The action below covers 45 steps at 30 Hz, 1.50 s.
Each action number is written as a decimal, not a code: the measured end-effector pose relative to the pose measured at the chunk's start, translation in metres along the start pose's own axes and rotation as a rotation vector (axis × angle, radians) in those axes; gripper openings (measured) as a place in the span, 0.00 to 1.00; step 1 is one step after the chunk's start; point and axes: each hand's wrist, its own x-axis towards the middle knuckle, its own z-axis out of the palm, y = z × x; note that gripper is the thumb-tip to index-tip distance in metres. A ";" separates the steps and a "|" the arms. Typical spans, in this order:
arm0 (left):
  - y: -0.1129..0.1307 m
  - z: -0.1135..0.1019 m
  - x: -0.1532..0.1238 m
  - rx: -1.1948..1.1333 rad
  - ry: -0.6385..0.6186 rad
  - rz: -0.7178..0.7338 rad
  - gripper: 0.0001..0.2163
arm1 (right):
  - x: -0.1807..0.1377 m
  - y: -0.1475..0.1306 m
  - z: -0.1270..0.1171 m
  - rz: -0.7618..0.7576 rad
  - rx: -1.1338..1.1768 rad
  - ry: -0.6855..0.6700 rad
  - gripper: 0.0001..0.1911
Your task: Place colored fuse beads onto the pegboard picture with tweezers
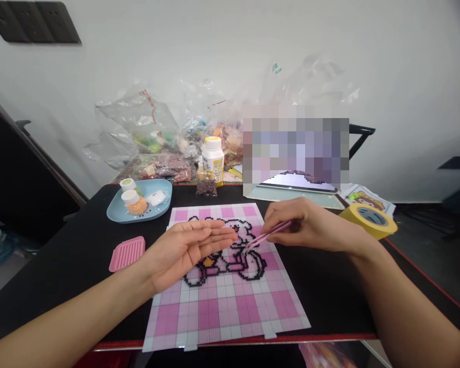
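My right hand (295, 222) pinches a pair of pink tweezers (266, 235), their tips low over the right part of a bead pattern. The pattern (253, 276) is laid out mostly in black beads, with a small orange patch, on a pink-and-white checked pegboard (230, 317). Palm up and fingers stretched out, my left hand (193, 243) is held above the left and middle part of the pattern and hides some of it. Whether tiny beads lie in that palm I cannot make out. A pink ridged tray (128, 254) lies left of the board.
A blue plate (161, 189) with small bottles and a white packet stands at the back left. Behind the board are a white bottle (213, 158), a bag of dark beads (206, 185) and a blurred-out screen (295, 153). Yellow tape (354, 220) lies to the right.
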 end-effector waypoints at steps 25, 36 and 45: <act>-0.002 -0.002 -0.002 0.007 -0.059 -0.032 0.13 | 0.019 -0.007 0.040 -0.190 -0.007 0.344 0.05; -0.001 0.000 -0.001 -0.001 -0.056 -0.045 0.13 | 0.021 -0.005 0.046 -0.213 0.026 0.341 0.05; -0.002 0.000 0.000 -0.011 -0.061 -0.027 0.13 | 0.020 -0.005 0.046 -0.251 -0.008 0.354 0.06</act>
